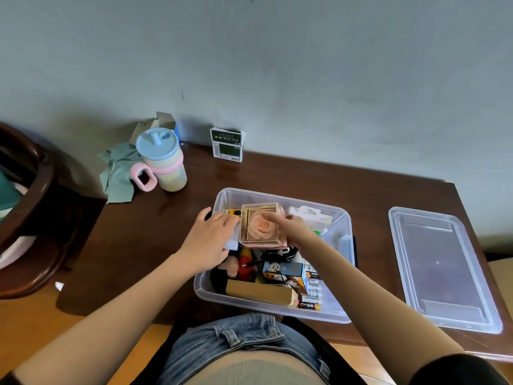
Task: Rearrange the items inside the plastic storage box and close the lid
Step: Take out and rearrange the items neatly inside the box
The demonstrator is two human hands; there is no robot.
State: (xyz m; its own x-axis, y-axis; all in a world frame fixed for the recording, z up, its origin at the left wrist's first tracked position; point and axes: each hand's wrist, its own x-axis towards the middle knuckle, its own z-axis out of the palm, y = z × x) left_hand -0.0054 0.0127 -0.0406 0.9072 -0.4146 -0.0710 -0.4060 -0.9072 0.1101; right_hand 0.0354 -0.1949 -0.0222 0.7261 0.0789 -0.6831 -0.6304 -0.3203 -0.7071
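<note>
A clear plastic storage box [337,315] sits on the dark wooden table [172,245], full of small items. In its far half stands a clear cube with a peach rose [259,226]. My left hand [209,240] holds a white item against the cube's left side. My right hand [291,226] grips the cube's right side. Nearer me lie a panda-printed carton [283,272], a wooden block [259,293], batteries [312,294] and a red and yellow plush toy [245,262]. The clear lid [441,269] lies flat to the right of the box.
A pastel tumbler with a blue lid and pink handle [163,159] stands at the back left beside a green cloth [119,170]. A green and white carton [227,144] stands against the wall. A dark wooden chair [30,207] is left of the table.
</note>
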